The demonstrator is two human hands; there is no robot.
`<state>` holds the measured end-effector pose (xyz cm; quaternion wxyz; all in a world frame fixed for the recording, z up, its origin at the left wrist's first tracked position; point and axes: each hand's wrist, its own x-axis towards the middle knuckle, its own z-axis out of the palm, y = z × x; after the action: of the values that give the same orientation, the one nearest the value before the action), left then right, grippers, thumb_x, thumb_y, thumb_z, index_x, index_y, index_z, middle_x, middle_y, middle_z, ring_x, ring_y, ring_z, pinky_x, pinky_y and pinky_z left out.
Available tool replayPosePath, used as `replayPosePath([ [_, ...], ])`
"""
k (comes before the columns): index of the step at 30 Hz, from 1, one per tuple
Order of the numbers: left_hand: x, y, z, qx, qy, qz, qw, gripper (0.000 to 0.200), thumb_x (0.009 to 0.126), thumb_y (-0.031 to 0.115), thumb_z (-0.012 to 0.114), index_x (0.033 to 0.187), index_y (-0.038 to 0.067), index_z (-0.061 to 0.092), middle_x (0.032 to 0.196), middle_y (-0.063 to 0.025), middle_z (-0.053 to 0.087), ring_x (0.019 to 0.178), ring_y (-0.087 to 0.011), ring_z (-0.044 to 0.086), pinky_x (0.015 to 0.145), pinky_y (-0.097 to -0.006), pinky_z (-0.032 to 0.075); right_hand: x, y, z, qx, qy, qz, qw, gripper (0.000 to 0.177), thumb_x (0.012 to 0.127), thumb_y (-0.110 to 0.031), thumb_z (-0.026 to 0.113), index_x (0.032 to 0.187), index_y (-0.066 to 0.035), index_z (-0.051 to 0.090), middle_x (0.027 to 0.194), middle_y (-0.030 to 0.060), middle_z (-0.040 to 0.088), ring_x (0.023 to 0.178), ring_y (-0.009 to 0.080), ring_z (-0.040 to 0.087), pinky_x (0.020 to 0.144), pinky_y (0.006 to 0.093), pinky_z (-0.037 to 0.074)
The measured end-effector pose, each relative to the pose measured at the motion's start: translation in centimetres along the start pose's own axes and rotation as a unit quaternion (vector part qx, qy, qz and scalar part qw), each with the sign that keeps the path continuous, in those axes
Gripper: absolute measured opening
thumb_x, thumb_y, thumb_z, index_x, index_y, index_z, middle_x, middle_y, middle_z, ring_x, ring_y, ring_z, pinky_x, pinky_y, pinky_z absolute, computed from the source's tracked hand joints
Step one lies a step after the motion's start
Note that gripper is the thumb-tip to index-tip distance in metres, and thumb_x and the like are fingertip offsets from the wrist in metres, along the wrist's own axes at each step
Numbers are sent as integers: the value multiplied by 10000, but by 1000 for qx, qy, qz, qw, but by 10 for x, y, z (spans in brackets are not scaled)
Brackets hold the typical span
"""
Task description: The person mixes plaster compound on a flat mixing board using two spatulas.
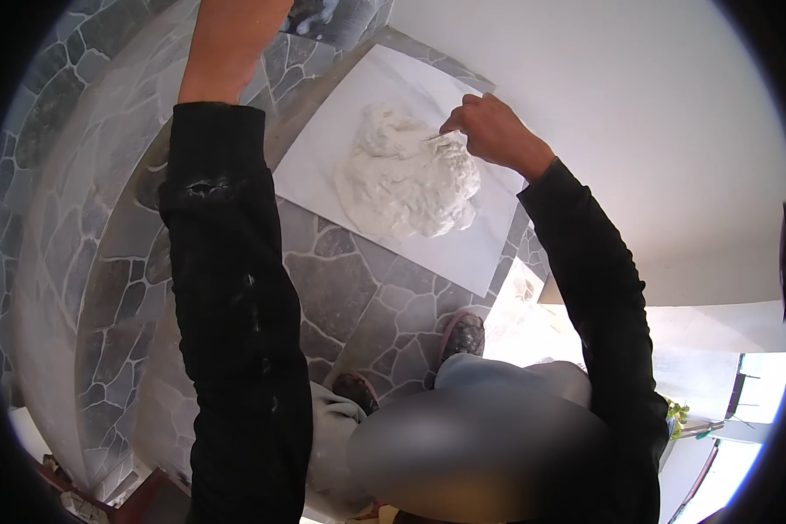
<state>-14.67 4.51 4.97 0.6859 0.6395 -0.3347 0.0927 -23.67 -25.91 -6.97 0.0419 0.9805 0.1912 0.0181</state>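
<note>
My right hand (489, 129) is closed around a thin tool, of which only a narrow grey edge (437, 136) shows below the fingers. That edge touches or hangs just over a thick mound of wet white paste (410, 188). The paste lies heaped on a flat white marble-look slab (463, 266), which rests on the floor. My left arm reaches out past the top edge of the view; only the bare forearm (231, 52) and black sleeve show, and the hand is outside the picture.
A dark panel with white smears (332, 19) lies beyond the slab. Grey stone-pattern flooring (327, 288) surrounds it, with a pale wall (620, 113) on the right. My shoes (463, 336) stand close to the slab's near edge. Green leaves (677, 412) appear at lower right.
</note>
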Motion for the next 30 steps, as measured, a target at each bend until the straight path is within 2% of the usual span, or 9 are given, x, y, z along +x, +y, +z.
replayPosePath([
  [2, -1, 6, 5, -19, 4, -4, 1000, 114, 958, 84, 630, 1026, 3, 673, 772, 49, 582, 638, -30, 506, 573, -209, 420, 0, 5, -26, -19, 4, 15, 1000, 429, 718, 117, 611, 1015, -134, 792, 927, 21, 745, 908, 237, 620, 765, 384, 480],
  [7, -1, 7, 7, -34, 2, -5, 999, 127, 959, 78, 627, 1049, 2, 675, 795, 40, 599, 658, -35, 525, 589, -202, 433, -11, 9, 23, 56, 25, 8, 998, 468, 698, 94, 597, 1035, -162, 798, 796, 91, 699, 895, 272, 645, 763, 397, 494],
  [12, -1, 9, 4, -16, 0, 1, 1000, 134, 958, 75, 630, 1055, -4, 677, 807, 42, 597, 667, -35, 523, 610, -198, 442, -7, 20, -18, 7, -27, 32, 999, 509, 697, 93, 574, 1075, -172, 787, 852, 69, 714, 890, 279, 643, 762, 395, 494],
  [16, 0, 5, 13, -37, 3, 6, 999, 132, 955, 72, 635, 1054, -5, 677, 807, 43, 595, 672, -33, 523, 607, -196, 441, 9, 11, 10, 21, 120, -27, 992, 499, 698, 93, 558, 1061, -161, 789, 849, 104, 713, 908, 285, 641, 785, 397, 487],
  [19, 0, 6, 13, -30, -9, 4, 999, 139, 955, 75, 636, 1064, -2, 674, 810, 44, 597, 679, -29, 527, 605, -194, 441, 3, 12, 4, 24, -28, 20, 999, 477, 706, 93, 573, 1045, -160, 794, 839, 95, 711, 922, 276, 644, 810, 404, 478],
  [22, -1, 5, 2, 0, -42, 18, 999, 142, 955, 77, 638, 1066, -5, 672, 800, 48, 595, 672, -26, 521, 601, -196, 444, 8, 14, -28, -11, -18, 14, 1000, 457, 712, 75, 600, 1044, -171, 795, 824, 84, 703, 879, 256, 632, 794, 383, 464],
  [25, -1, 5, 13, -48, 10, -16, 999, 113, 954, 81, 641, 1029, 3, 677, 781, 52, 583, 655, -26, 500, 586, -202, 421, 18, -8, -7, 17, 89, -66, 994, 429, 749, 52, 626, 1074, -177, 787, 789, 66, 683, 852, 252, 608, 774, 374, 460],
  [26, 0, 3, 17, -44, 19, -14, 999, 107, 954, 81, 640, 1020, 5, 678, 775, 53, 579, 648, -28, 494, 583, -205, 414, 15, -22, -6, 1, 81, -82, 993, 459, 711, 108, 600, 1049, -141, 785, 931, 3, 747, 879, 220, 604, 793, 362, 465],
  [30, 0, 4, 14, 6, -28, 0, 1000, 109, 956, 83, 636, 1022, 6, 679, 776, 52, 585, 642, -34, 498, 585, -212, 412, 13, -17, -22, -45, -63, -36, 996, 460, 701, 95, 616, 1023, -176, 801, 853, 20, 727, 876, 217, 615, 813, 351, 441],
])
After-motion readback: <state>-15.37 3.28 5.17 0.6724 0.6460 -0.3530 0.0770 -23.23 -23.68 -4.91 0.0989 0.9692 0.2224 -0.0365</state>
